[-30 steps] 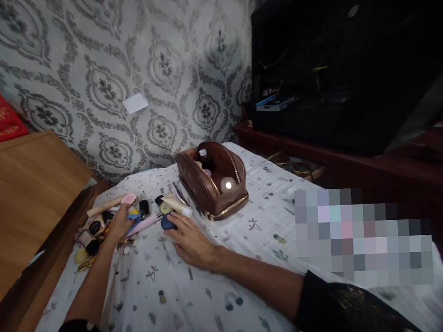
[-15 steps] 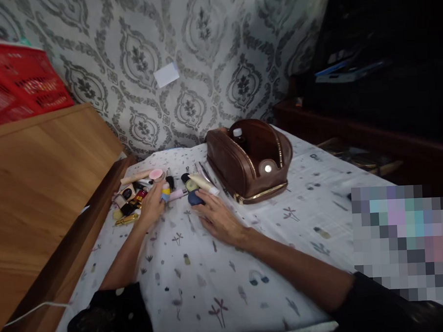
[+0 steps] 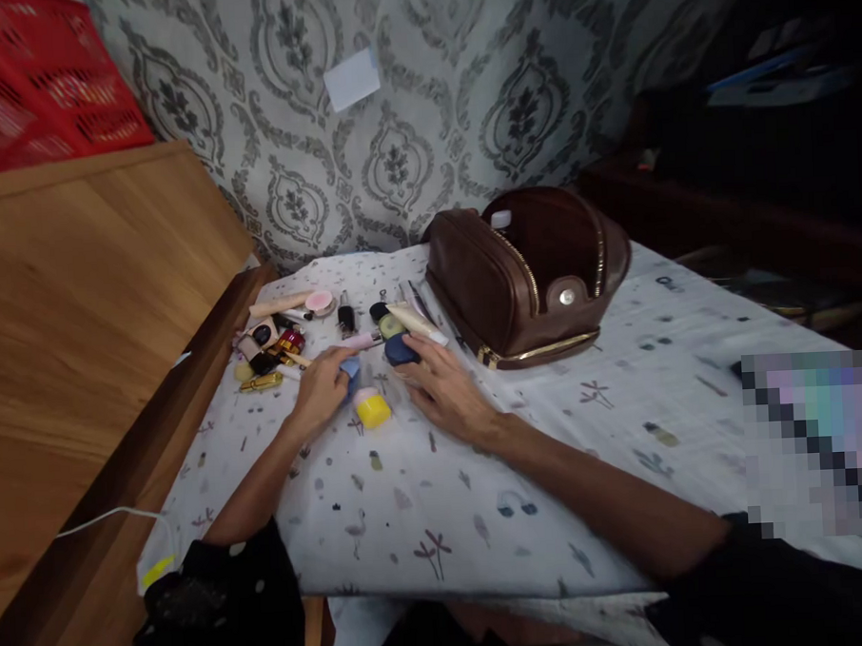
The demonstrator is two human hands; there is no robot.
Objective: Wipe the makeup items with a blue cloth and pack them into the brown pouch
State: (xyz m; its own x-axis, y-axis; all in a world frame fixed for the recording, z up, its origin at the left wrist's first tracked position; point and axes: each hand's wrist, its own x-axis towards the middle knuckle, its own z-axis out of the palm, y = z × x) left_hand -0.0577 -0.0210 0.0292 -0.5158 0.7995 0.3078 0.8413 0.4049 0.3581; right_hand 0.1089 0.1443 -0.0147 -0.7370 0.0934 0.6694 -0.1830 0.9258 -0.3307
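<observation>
My left hand has its fingers closed on a small light blue container, partly hidden by the fingers. Just right of that hand a small yellow jar with a pale lid rests on the cloth, tipped on its side. The fingers of my right hand are curled against a dark blue round jar. Behind this jar lie a cream-coloured tube, a greenish round item and a pink tube.
Several cosmetics, including a pink compact and a gold tube, lie at the left. An open brown leather bag with a white-capped bottle stands at the right. A wooden panel borders the left side.
The yellow jar, earlier at my left fingers, now lies on the cloth nearer to me. My left hand has drawn back slightly with the light blue container. The view has shifted down.
</observation>
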